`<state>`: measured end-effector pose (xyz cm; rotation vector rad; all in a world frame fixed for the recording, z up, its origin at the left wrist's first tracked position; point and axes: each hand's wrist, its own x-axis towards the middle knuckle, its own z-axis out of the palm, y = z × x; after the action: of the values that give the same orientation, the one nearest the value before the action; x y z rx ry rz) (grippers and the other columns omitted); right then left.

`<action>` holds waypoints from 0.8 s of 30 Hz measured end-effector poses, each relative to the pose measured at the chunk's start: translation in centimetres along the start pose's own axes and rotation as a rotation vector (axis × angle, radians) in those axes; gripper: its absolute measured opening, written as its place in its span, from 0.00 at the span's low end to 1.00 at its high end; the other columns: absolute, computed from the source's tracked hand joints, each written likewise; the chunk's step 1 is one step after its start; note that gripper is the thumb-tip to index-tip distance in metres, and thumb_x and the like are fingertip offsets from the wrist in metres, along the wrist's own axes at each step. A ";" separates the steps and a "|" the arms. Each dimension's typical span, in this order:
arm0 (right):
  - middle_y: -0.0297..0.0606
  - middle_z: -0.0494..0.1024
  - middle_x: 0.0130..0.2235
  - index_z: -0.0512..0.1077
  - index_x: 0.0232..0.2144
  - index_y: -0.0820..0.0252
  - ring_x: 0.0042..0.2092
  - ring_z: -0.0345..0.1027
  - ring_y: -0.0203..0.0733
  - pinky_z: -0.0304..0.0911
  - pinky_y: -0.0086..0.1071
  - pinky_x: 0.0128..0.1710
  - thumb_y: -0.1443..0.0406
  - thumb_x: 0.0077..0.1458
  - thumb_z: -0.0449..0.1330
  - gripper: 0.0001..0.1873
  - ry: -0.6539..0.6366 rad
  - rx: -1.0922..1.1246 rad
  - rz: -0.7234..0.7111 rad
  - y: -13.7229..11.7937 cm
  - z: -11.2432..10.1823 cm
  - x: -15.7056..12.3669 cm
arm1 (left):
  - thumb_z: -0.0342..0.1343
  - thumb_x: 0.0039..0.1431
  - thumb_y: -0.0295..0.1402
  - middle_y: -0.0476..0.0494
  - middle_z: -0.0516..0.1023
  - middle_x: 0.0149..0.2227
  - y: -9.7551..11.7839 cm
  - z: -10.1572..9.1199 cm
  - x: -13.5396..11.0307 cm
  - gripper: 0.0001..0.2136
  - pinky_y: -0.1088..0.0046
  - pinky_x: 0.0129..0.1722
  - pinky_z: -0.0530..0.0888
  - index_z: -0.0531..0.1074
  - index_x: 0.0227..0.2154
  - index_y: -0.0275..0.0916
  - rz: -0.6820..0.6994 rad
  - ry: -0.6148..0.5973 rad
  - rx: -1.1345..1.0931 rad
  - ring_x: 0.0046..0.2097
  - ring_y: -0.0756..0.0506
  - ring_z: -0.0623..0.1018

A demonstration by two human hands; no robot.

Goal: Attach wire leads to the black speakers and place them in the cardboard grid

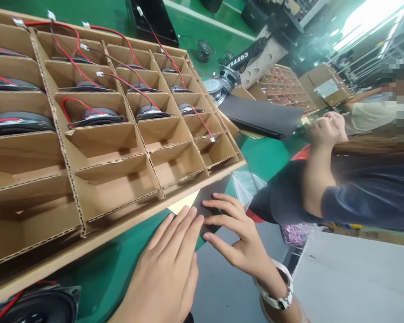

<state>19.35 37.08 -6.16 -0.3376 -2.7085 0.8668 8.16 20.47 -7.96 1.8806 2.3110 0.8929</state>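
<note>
My left hand point(168, 264) lies flat, fingers together, on a dark grey sheet point(215, 193) that sticks out from under the cardboard divider box point(148, 211). My right hand point(235, 233), with a white wristwatch, rests beside it with fingers spread, its tips touching the same sheet. The box has many cells; the far ones hold round speakers point(97, 117) with red wires, the near ones are bare. A yellowish slip point(183, 204) shows at the box's edge by my left fingertips.
A speaker point(37, 305) lies at the bottom left on the green table point(97, 273). A co-worker's arm and dark sleeve point(323, 188) are at right. Farther back: a black flat panel point(262, 116), loose speakers point(215, 87), more divider boxes point(283, 87), a plastic bag point(247, 184).
</note>
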 end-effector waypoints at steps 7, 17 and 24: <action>0.29 0.71 0.53 0.74 0.40 0.56 0.62 0.58 0.33 0.54 0.33 0.63 0.67 0.58 0.60 0.07 0.003 0.029 -0.010 0.4 -0.2 -0.2 | 0.47 0.61 0.23 0.42 0.68 0.63 -0.2 0.0 0.0 0.23 0.61 0.62 0.60 0.62 0.60 0.29 0.014 -0.013 0.003 0.65 0.42 0.65; 0.29 0.74 0.49 0.73 0.33 0.58 0.61 0.61 0.33 0.48 0.33 0.68 0.72 0.53 0.62 0.05 0.052 0.006 -0.086 0.4 0.2 -0.8 | 0.48 0.60 0.22 0.38 0.68 0.63 -0.4 -0.4 0.3 0.24 0.57 0.61 0.63 0.63 0.60 0.30 0.011 -0.014 -0.023 0.65 0.40 0.65; 0.31 0.73 0.46 0.72 0.31 0.59 0.58 0.61 0.32 0.55 0.31 0.58 0.70 0.56 0.59 0.03 0.005 0.024 -0.071 0.6 0.0 -0.1 | 0.43 0.69 0.31 0.49 0.77 0.25 3.0 1.9 -1.8 0.18 0.70 0.28 0.72 0.70 0.23 0.41 0.116 0.031 -0.446 0.30 0.47 0.77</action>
<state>19.50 37.56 -6.54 -0.2369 -2.6859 0.8762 11.97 19.93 -8.81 1.8201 1.8259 1.3252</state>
